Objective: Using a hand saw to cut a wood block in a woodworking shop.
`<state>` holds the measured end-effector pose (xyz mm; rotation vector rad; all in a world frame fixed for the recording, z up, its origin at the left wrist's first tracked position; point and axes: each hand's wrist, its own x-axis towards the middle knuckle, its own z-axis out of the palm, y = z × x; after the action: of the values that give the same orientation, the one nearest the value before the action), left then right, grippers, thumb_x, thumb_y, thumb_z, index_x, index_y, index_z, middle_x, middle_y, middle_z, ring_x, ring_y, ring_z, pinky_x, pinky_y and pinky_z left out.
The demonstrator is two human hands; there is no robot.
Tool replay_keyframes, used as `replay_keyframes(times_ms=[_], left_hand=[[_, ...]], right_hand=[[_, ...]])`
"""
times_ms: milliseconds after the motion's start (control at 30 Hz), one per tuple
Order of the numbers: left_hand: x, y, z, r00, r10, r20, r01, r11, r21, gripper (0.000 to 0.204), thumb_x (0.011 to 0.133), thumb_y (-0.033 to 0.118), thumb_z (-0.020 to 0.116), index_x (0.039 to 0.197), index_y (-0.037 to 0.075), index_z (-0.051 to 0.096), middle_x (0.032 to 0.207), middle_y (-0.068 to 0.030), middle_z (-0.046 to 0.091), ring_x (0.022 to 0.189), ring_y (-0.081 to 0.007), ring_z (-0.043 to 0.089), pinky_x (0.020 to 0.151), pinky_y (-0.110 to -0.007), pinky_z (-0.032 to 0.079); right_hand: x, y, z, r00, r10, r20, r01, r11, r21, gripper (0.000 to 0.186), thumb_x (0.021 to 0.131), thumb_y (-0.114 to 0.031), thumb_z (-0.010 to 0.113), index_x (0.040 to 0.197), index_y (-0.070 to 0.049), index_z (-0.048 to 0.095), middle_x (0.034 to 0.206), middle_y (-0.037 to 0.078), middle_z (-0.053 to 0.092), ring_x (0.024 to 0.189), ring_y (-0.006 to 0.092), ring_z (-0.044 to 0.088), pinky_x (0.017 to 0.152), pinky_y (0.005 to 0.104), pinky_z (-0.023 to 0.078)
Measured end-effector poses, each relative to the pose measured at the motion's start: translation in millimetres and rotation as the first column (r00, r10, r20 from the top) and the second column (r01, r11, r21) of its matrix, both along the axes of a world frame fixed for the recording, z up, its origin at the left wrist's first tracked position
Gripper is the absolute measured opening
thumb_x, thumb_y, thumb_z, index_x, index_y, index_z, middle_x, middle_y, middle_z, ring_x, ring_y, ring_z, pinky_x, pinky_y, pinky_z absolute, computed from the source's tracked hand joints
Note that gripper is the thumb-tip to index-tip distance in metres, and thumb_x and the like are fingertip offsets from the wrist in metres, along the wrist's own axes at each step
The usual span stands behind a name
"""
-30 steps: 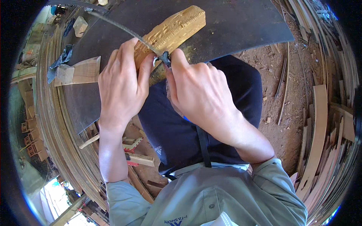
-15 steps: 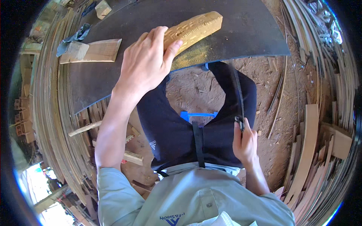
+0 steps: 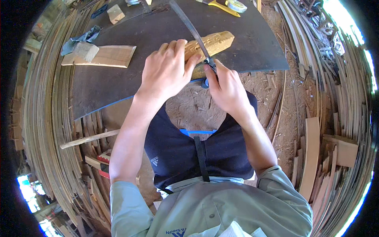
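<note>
A yellowish wooden block (image 3: pixel 221 42) with a rough, tool-marked surface lies near the front edge of the dark table. My left hand (image 3: pixel 166 71) is closed around its left end, thumb toward me. In my right hand (image 3: pixel 229 87) is the dark handle of a long, narrow, grey metal file (image 3: pixel 192 31), its fingers wrapped round it. The file points up and to the left, and its lower part crosses in front of the block; whether it touches the wood I cannot tell. Teeth are too fine to make out.
The dark table (image 3: pixel 158 29) has a blue-edged curved front. On its left lie a flat board (image 3: pixel 114 56), a small wooden block (image 3: pixel 86 51) and a bluish cloth (image 3: pixel 89 34). A yellow-handled brush (image 3: pixel 225 8) and a tape roll (image 3: pixel 236 6) are at the back. Wood strips (image 3: pixel 51 118) line both sides.
My right hand has lifted the file from beside my right thigh up to the block. The block and my left hand sit slightly lower and further right in view, as the view has shifted.
</note>
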<state>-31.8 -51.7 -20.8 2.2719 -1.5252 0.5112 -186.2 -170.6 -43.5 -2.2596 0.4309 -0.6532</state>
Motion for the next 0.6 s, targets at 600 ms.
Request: replay_keyframes(times_ms=[600], left_hand=[[3.8, -0.1, -5.0, 0.997, 0.014, 0.073, -0.015, 1.0, 0.011, 0.038, 0.103, 0.039, 0.069, 0.103, 0.001, 0.067, 0.088, -0.014, 0.072, 0.082, -0.0268, 0.074, 0.065, -0.039, 0.063]], right_hand=[[3.9, 0.1, 2.6, 0.992, -0.018, -0.123, 0.011, 0.998, -0.054, 0.027, 0.108, -0.02, 0.057, 0.096, 0.004, 0.057, 0.07, 0.034, 0.063, 0.073, 0.055, 0.065, 0.069, 0.0628, 0.051]])
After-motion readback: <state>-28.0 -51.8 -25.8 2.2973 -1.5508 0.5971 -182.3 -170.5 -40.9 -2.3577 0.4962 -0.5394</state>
